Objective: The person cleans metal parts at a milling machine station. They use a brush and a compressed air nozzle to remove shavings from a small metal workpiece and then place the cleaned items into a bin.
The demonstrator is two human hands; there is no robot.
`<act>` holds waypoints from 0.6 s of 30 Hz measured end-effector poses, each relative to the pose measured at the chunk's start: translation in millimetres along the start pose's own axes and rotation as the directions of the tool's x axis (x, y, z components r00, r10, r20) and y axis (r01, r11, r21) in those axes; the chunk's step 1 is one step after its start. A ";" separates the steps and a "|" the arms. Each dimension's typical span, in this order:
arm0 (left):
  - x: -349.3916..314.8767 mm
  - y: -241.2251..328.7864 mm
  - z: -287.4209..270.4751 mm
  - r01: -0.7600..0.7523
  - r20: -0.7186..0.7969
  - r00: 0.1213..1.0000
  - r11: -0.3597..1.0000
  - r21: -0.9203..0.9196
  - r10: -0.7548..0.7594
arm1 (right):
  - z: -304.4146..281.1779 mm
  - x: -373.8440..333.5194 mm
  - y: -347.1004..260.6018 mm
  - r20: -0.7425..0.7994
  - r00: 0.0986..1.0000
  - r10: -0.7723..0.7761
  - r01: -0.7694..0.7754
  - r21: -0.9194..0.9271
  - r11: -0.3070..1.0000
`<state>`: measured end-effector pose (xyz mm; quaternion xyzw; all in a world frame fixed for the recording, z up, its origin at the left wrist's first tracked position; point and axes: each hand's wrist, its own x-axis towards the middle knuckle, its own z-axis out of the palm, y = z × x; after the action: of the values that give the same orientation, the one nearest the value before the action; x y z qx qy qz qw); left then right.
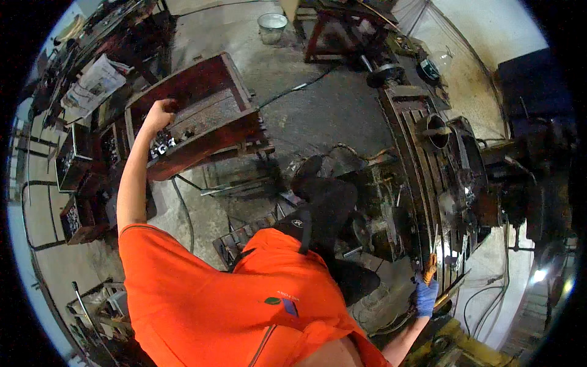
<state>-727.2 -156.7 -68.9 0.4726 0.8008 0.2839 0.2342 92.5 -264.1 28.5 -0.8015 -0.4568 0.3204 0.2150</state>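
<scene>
**Left hand was over the dark red tray, gloved right hand was at the machine**

We saw the bare left hand (162, 114) over the left part of the dark red tray (211, 142), its fingers bent; we could not make out whether they grasped anything. Small metal pieces (162, 147) lay in the tray's near left corner, just to the near side of that hand and seemingly apart from its fingers.

We found the right hand (427, 296), in a blue glove with orange over the fingers, at the near end of the long machine table (406, 140). Its grip was too small and dark for us to judge. The table stretched away from it, with a dark round fitting (436, 131) farther along.

Farther out, we saw a dark bin (76, 156) left of the tray, newspaper (95, 85) behind that, and a metal bucket (272, 27) on the floor beyond.
</scene>
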 end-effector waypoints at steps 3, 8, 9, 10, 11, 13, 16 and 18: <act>11.5 -56.4 -16.8 0.089 -0.160 0.987 0.918 0.387 -0.028 | 8.4 6.9 -20.3 -0.038 0.996 -0.075 0.077 0.064 0.995; 37.7 -63.3 -42.2 0.236 -0.270 0.957 0.829 0.506 -0.108 | 21.1 2.4 -71.9 -0.009 0.992 -0.127 0.127 -0.035 0.991; 39.7 -61.3 -35.3 0.267 -0.265 0.954 0.801 0.535 -0.142 | 26.0 2.1 -69.7 -0.025 0.993 -0.113 0.112 -0.033 0.993; 37.7 -47.1 -29.1 0.296 -0.262 0.949 0.772 0.563 -0.173 | 29.2 1.8 -68.0 -0.043 0.994 -0.100 0.098 -0.028 0.995; 36.3 -37.1 -22.7 0.324 -0.262 0.943 0.739 0.591 -0.204 | 31.2 3.4 -62.5 -0.039 0.996 -0.081 0.080 -0.030 0.996; 32.5 -29.5 -14.4 0.294 -0.260 0.953 0.678 0.673 -0.156 | 30.9 8.9 -52.4 -0.025 0.998 -0.053 0.052 -0.035 0.998; 28.7 -11.8 -13.7 0.265 -0.243 0.963 0.606 0.750 -0.120 | 29.7 6.0 -54.3 -0.026 0.987 -0.159 0.157 -0.059 0.986; 21.3 -27.4 -14.3 0.243 -0.273 0.961 0.581 0.777 -0.037 | 29.3 0.6 -67.2 -0.011 0.976 -0.219 0.216 -0.129 0.968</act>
<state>-763.0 -151.9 -79.3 0.4261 0.8984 -0.0754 -0.0756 32.0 -229.1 50.6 -0.7628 -0.5586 0.2549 0.2030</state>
